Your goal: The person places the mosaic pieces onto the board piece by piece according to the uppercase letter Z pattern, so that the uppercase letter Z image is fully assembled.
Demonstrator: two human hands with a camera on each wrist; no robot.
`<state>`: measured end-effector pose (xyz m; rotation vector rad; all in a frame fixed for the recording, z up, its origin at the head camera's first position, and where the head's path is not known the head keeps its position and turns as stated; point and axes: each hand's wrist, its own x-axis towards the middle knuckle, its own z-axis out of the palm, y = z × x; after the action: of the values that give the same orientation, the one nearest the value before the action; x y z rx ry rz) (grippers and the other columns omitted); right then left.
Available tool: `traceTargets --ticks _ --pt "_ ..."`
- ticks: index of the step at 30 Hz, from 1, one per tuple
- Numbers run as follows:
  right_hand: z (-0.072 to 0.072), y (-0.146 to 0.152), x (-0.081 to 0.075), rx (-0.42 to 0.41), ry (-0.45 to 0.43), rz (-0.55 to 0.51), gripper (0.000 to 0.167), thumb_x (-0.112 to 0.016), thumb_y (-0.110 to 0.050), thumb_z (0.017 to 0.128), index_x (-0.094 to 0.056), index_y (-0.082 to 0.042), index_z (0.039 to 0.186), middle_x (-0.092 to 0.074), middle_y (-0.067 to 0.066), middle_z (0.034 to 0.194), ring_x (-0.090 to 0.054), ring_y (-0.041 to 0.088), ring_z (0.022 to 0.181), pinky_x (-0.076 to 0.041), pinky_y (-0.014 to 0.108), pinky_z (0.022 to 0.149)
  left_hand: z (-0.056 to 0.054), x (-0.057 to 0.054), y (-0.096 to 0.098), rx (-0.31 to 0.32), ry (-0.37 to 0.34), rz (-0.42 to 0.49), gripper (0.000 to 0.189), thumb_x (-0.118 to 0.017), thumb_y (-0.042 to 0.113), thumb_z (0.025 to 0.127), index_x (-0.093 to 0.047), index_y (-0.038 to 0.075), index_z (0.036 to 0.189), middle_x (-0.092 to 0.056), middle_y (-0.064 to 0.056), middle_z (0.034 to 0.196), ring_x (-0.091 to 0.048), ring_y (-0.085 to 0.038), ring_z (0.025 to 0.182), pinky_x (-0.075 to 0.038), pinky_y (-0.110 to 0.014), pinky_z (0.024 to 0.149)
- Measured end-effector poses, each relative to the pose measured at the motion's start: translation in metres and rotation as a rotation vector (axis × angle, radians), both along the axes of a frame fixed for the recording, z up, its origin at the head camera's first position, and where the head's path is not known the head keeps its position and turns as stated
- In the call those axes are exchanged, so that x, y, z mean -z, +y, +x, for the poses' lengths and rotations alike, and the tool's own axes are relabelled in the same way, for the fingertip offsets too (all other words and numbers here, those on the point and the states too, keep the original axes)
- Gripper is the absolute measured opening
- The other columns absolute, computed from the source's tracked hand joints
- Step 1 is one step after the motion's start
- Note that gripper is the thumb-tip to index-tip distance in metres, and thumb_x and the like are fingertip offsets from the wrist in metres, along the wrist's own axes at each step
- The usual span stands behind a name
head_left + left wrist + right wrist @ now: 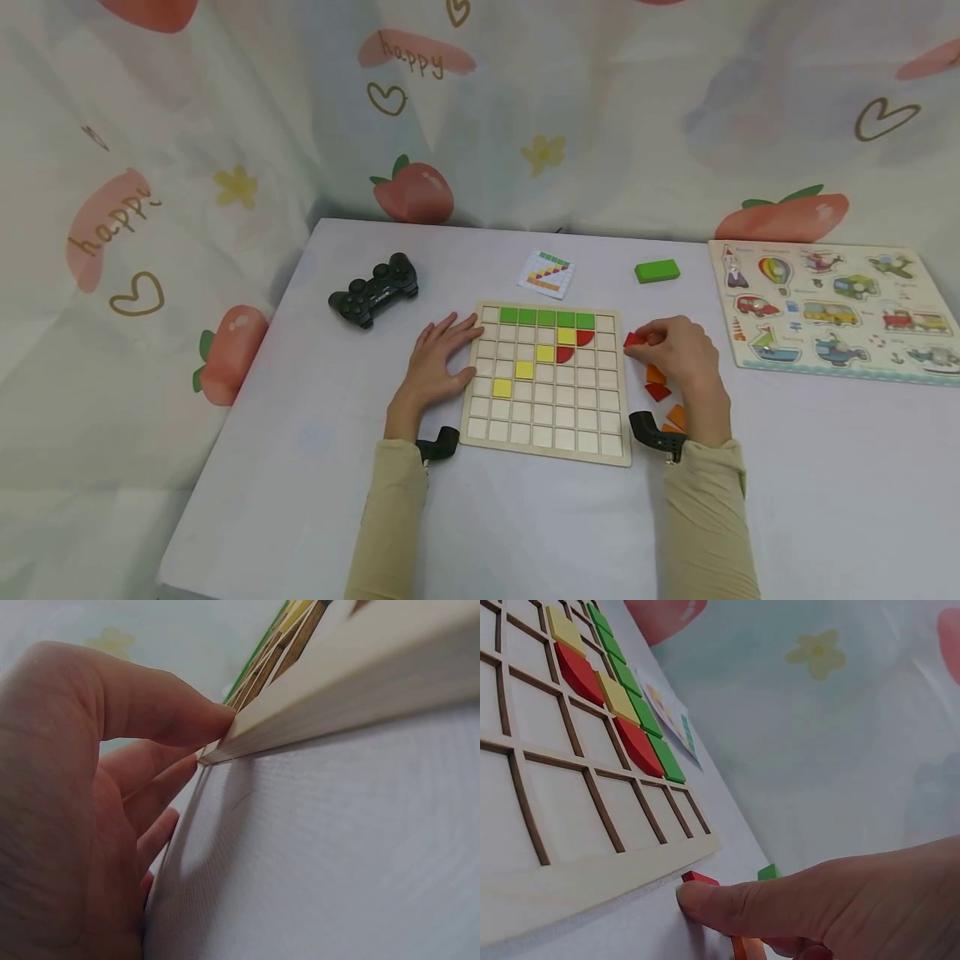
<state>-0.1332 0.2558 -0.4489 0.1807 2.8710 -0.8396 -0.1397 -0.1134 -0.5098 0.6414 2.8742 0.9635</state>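
A wooden grid board [551, 454] lies flat on the table, its top row bearing several green square tiles [546, 318]. Yellow square tiles [524, 370] step diagonally down to the left, and two red quarter-round tiles [565, 355] sit right of the upper yellow ones. My left hand [435, 367] rests at the board's left edge, fingers spread, thumb touching the rim [247, 731]. Just off the board's right edge, my right hand [678, 354] pinches a red tile [633, 339] between thumb and fingers. That tile's far side is hidden by the fingers in the right wrist view.
Loose orange tiles [677, 416] and a red tile [657, 392] lie beside and under the right hand. Behind the board are a pattern card [547, 274] and a green block [657, 271]. A black game controller [375, 289] lies left, a picture puzzle board [832, 312] right.
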Motion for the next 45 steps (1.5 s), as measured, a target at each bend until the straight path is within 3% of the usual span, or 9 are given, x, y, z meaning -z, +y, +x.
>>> traceTargets --ticks 8,12,17,22,26,31,34,40,45 --pt "0.0 -0.002 -0.001 0.006 0.04 0.003 0.026 -0.074 -0.021 0.086 -0.065 0.0 0.097 -0.064 0.019 0.089 -0.054 0.031 0.075 -0.043 0.033 0.057 0.0 -0.003 0.001 0.006 0.005 0.001 0.065 -0.063 0.024 0.08 -0.052 0.021 0.144 -0.035 0.009 0.157 -0.018 -0.018 0.149 -0.005 -0.041 0.121" --pt "-0.001 -0.007 -0.007 -0.023 0.059 -0.105 0.02 -0.071 -0.018 0.089 -0.065 -0.001 0.098 -0.065 0.017 0.093 -0.057 0.03 0.079 -0.046 0.03 0.06 0.001 -0.005 0.001 0.012 0.017 -0.002 0.066 -0.062 0.024 0.079 -0.052 0.019 0.144 -0.036 0.007 0.157 -0.019 -0.02 0.149 -0.006 -0.043 0.121" --pt "-0.004 -0.027 -0.014 -0.189 0.028 -0.289 0.018 -0.07 -0.016 0.091 -0.067 -0.001 0.1 -0.067 0.017 0.101 -0.063 0.028 0.081 -0.051 0.028 0.065 0.001 -0.005 0.001 0.008 0.017 -0.004 0.066 -0.062 0.024 0.079 -0.053 0.019 0.144 -0.036 0.006 0.157 -0.02 -0.021 0.149 -0.007 -0.043 0.121" --pt "-0.006 -0.051 -0.012 -0.408 -0.04 -0.322 0.019 -0.068 -0.01 0.09 -0.073 0.002 0.105 -0.069 0.015 0.1 -0.057 0.021 0.076 -0.048 0.03 0.063 0.001 -0.005 0.001 0.007 0.012 -0.005 0.066 -0.061 0.024 0.079 -0.052 0.019 0.144 -0.036 0.006 0.157 -0.02 -0.021 0.149 -0.007 -0.044 0.121" --pt "-0.006 -0.067 -0.008 -0.499 -0.092 -0.326 0.019 -0.067 -0.006 0.089 -0.074 0.003 0.105 -0.07 0.013 0.098 -0.055 0.019 0.078 -0.047 0.03 0.064 0.002 -0.005 0.001 0.008 0.011 -0.007 0.066 -0.061 0.024 0.079 -0.052 0.019 0.144 -0.036 0.006 0.157 -0.019 -0.02 0.149 -0.007 -0.044 0.121" --pt "-0.005 -0.083 -0.004 -0.456 -0.123 -0.3 0.012 -0.072 -0.007 0.085 -0.068 0.0 0.093 -0.065 0.006 0.078 -0.055 0.018 0.069 -0.046 0.03 0.061 0.001 -0.006 0.002 0.013 0.02 0.005 0.065 -0.061 0.024 0.079 -0.052 0.018 0.144 -0.036 0.005 0.157 -0.02 -0.021 0.149 -0.006 -0.044 0.121" --pt "-0.006 -0.09 -0.001 -0.411 -0.098 -0.26 0.011 -0.075 -0.008 0.082 -0.065 -0.003 0.084 -0.062 0.004 0.073 -0.054 0.017 0.066 -0.045 0.03 0.06 0.0 -0.007 0.002 0.015 0.019 0.018 0.065 -0.061 0.023 0.079 -0.053 0.018 0.144 -0.037 0.005 0.157 -0.02 -0.021 0.149 -0.006 -0.044 0.121" --pt "-0.005 -0.102 -0.001 -0.348 -0.051 -0.144 0.013 -0.075 -0.014 0.081 -0.065 -0.007 0.077 -0.062 0.002 0.072 -0.054 0.018 0.067 -0.043 0.029 0.058 -0.002 -0.011 0.003 0.012 0.009 0.015 0.065 -0.061 0.025 0.079 -0.053 0.017 0.143 -0.038 0.005 0.156 -0.02 -0.021 0.149 -0.006 -0.044 0.121" --pt "-0.001 -0.1 -0.007 -0.334 -0.049 -0.158 0.015 -0.074 -0.02 0.085 -0.067 -0.007 0.082 -0.063 0.003 0.076 -0.055 0.019 0.07 -0.044 0.03 0.061 0.0 -0.009 0.003 0.014 0.013 -0.008 0.064 -0.063 0.027 0.08 -0.054 0.017 0.143 -0.035 0.003 0.158 -0.023 -0.02 0.148 -0.009 -0.046 0.121"
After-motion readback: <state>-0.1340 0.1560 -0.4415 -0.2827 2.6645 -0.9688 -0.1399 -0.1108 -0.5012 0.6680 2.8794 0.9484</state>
